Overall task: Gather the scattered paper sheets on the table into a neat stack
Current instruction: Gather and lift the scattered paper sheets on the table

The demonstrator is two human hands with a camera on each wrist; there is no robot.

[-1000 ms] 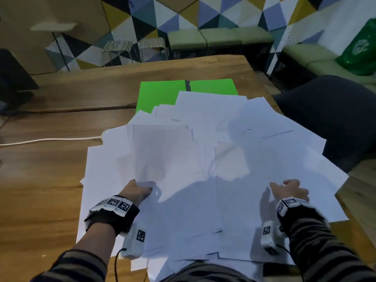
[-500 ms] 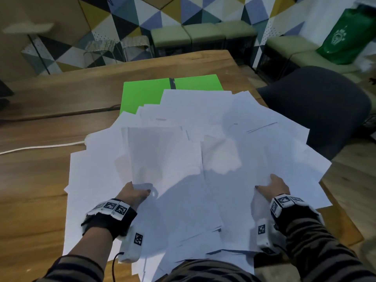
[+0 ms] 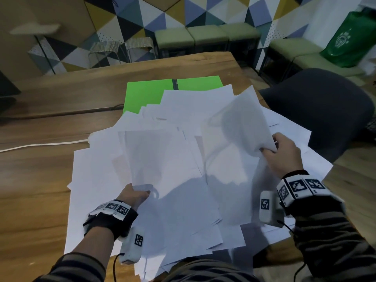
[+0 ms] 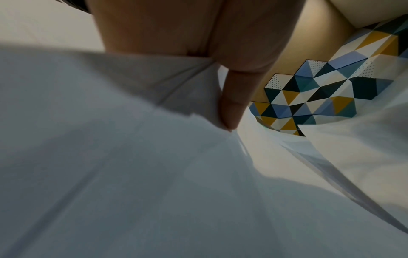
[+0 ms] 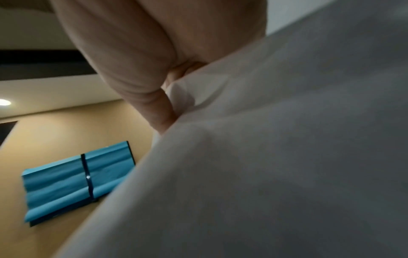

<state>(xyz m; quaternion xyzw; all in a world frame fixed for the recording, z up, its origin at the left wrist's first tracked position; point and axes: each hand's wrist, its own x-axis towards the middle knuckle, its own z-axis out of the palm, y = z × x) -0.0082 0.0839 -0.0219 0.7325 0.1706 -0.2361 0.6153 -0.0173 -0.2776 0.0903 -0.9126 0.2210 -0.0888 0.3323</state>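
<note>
Right hand (image 3: 284,153) lifts a pinched sheet (image 3: 242,121) above the pile (image 3: 162,159) — left hand (image 3: 133,197) grips a sheet at the pile's near edge; bare counter (image 3: 36,180) lies left of it.

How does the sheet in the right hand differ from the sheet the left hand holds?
The right-hand sheet is lifted off the pile and bowed upward; the left-hand sheet lies nearly flat on the pile. The right hand pinches its sheet at a raised corner over the table's right side; the left hand grips its sheet's near edge, low and close to the body. Both are plain white paper.
</note>
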